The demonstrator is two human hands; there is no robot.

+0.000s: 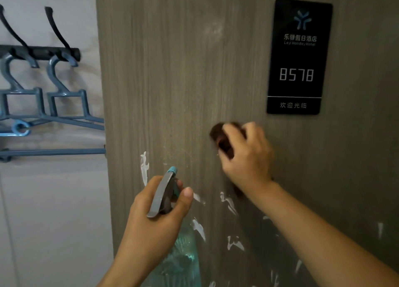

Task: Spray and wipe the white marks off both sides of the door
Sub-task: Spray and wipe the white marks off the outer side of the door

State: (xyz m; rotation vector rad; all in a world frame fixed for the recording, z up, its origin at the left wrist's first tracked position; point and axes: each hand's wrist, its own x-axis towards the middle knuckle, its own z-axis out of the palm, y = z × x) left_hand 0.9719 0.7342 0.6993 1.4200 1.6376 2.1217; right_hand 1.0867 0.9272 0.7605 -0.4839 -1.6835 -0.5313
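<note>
While right hand (244, 155) presses dark cloth (223, 139) to door (172, 81) below room plaque (299, 55), wiping step underway. Left hand (155, 213) grips spray bottle (167, 195), nozzle toward door. White marks (198, 227) remain lower down: next likely spray there, then wipe downward.
</note>
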